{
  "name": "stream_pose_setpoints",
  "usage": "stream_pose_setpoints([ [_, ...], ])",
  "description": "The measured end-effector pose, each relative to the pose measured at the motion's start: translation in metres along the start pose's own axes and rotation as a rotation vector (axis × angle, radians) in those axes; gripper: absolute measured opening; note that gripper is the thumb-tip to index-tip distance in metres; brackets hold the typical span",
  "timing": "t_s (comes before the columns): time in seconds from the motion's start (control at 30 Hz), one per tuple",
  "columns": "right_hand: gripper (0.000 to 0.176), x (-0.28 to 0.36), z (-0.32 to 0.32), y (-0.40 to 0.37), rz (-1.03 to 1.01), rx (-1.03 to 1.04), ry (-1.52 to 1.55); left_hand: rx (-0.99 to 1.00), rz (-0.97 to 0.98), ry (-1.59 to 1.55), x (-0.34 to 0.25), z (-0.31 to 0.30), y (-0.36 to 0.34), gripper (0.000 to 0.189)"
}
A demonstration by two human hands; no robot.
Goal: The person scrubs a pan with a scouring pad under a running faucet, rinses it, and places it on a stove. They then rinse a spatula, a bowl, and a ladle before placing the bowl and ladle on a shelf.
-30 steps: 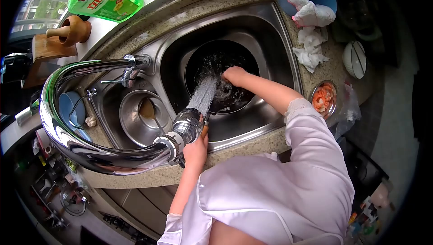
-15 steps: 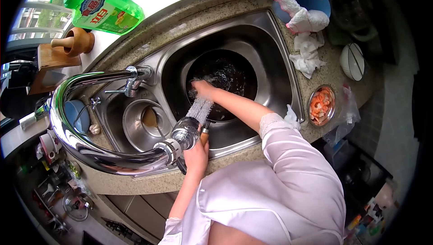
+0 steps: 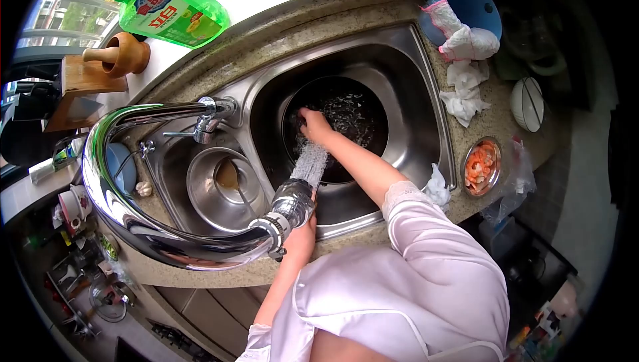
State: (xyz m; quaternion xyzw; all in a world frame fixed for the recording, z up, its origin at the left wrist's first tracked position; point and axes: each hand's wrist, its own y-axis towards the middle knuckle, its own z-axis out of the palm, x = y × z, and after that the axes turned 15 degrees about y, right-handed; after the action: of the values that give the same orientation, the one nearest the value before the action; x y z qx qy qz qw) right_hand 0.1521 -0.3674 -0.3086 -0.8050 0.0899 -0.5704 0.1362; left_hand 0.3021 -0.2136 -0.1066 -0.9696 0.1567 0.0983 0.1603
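A dark round pan (image 3: 369, 112) sits in the large sink basin (image 3: 416, 105) with water rippling in it. My right hand (image 3: 317, 126) is over the pan's left side, fingers bent down and drawn together; whatever may be in them is hidden. Water streams from the faucet's spray head (image 3: 293, 203) into the pan, just below that hand. My left hand (image 3: 304, 239) is low by the sink's front edge, partly covered by the spray head. It is closed around the pan's handle, which the faucet now mostly hides.
In the small basin stands a steel bowl (image 3: 200, 192) with a ladle holding brownish liquid (image 3: 227, 175). Right of the sink are a dish of peeled shrimp (image 3: 480, 167), crumpled tissues (image 3: 466, 99), a white bowl (image 3: 526, 105) and a blue bin (image 3: 479, 2). Green detergent (image 3: 183, 12) stands behind.
My right hand has shifted back from the splashing stream, so its fingers show more clearly. The camera view has moved slightly, and the spray head now covers the pan's wooden handle.
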Motion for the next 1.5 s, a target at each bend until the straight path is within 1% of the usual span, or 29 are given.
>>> stream_pose_setpoints([
  [0.03,0.032,-0.010,-0.001,-0.006,-0.062,0.246,-0.027,0.003,-0.004,0.018,0.000,0.000,-0.001,0.028],
  [0.1,0.027,0.013,-0.023,-0.039,0.022,0.648,-0.200,-0.004,-0.008,0.040,0.000,0.000,0.002,0.029],
  [0.17,0.018,-0.019,-0.040,-0.054,-0.023,0.554,-0.369,-0.009,-0.008,0.009,0.000,-0.001,0.000,0.029],
  [0.23,0.017,-0.010,-0.072,-0.039,0.072,0.560,-0.633,-0.007,-0.011,0.005,0.002,-0.001,0.000,0.029],
  [0.3,0.017,-0.015,-0.079,-0.020,0.049,0.254,-0.605,-0.033,-0.002,0.026,0.000,-0.001,0.001,0.029],
  [0.37,0.019,-0.014,-0.076,0.011,0.069,-0.031,-0.407,-0.056,-0.007,0.054,0.002,0.003,0.002,0.029],
  [0.43,0.020,0.000,-0.051,0.023,0.152,-0.193,-0.330,-0.167,0.070,0.104,-0.003,-0.009,0.006,0.029],
  [0.47,0.026,0.008,-0.035,0.018,0.081,-0.191,-0.256,0.012,-0.016,0.039,0.000,-0.002,-0.001,0.029],
  [0.53,0.028,0.019,-0.010,-0.001,-0.035,0.007,-0.157,0.016,-0.034,0.038,-0.003,-0.005,0.000,0.029],
  [0.57,0.029,0.015,-0.005,-0.011,0.006,0.223,-0.095,0.024,-0.053,0.037,-0.005,-0.006,0.000,0.029],
  [0.63,0.027,0.006,-0.008,-0.039,-0.100,0.743,-0.303,-0.028,-0.042,0.043,-0.004,-0.001,-0.003,0.028],
  [0.7,0.012,-0.011,-0.047,-0.072,-0.053,0.627,-0.426,-0.015,-0.053,0.053,0.000,0.005,-0.005,0.028],
  [0.73,0.009,-0.014,-0.067,-0.066,0.039,0.614,-0.502,-0.015,-0.037,0.060,0.001,0.005,-0.005,0.029],
  [0.77,0.011,-0.024,-0.084,-0.056,0.017,0.560,-0.590,-0.015,-0.039,0.062,0.003,0.004,-0.005,0.029],
  [0.8,0.013,-0.028,-0.093,-0.045,-0.078,0.428,-0.638,-0.019,-0.031,0.071,0.003,0.003,-0.005,0.030],
  [0.83,0.018,-0.030,-0.093,-0.033,-0.079,0.186,-0.666,-0.019,-0.020,0.079,0.001,0.003,-0.006,0.030],
  [0.9,0.020,-0.013,-0.076,-0.010,-0.054,-0.021,-0.569,-0.022,-0.041,0.090,0.001,0.008,-0.005,0.030],
  [1.0,0.020,-0.011,-0.022,-0.012,-0.186,0.165,-0.457,-0.010,-0.038,0.063,0.000,0.003,-0.006,0.031],
  [1.03,0.024,-0.010,-0.010,-0.019,-0.139,0.326,-0.414,-0.018,-0.035,0.055,0.000,0.005,-0.004,0.031],
  [1.07,0.027,0.006,-0.018,-0.038,-0.235,0.602,-0.410,-0.026,-0.038,0.061,0.002,0.009,-0.006,0.031],
  [1.1,0.024,-0.040,-0.002,-0.051,-0.349,0.473,-0.280,-0.035,-0.049,0.068,0.005,0.011,-0.007,0.031],
  [1.13,0.020,-0.059,-0.012,-0.057,-0.332,0.410,-0.288,-0.052,-0.029,0.037,0.005,0.007,-0.006,0.033],
  [1.17,0.020,-0.014,-0.053,-0.056,-0.139,0.591,-0.488,-0.053,-0.039,0.036,0.006,0.008,-0.006,0.033],
  [1.2,0.022,0.002,-0.075,-0.043,-0.046,0.658,-0.623,-0.041,-0.043,0.046,0.008,0.009,-0.008,0.036],
  [1.27,0.020,-0.019,-0.093,-0.024,-0.280,0.324,-0.586,-0.004,-0.060,0.035,0.006,0.008,-0.010,0.043],
  [1.3,0.021,-0.014,-0.088,-0.015,-0.175,0.123,-0.549,-0.007,-0.060,0.034,0.006,0.010,-0.009,0.043],
  [1.37,0.020,-0.005,-0.061,-0.008,-0.076,0.035,-0.478,-0.036,-0.049,0.043,0.007,0.012,-0.010,0.043],
  [1.43,0.020,0.004,-0.031,-0.021,-0.122,0.183,-0.354,-0.017,-0.053,0.032,0.006,0.008,-0.012,0.040],
  [1.5,0.022,0.002,-0.013,-0.042,-0.210,0.488,-0.315,0.006,-0.050,0.002,0.005,0.005,-0.006,0.034],
])
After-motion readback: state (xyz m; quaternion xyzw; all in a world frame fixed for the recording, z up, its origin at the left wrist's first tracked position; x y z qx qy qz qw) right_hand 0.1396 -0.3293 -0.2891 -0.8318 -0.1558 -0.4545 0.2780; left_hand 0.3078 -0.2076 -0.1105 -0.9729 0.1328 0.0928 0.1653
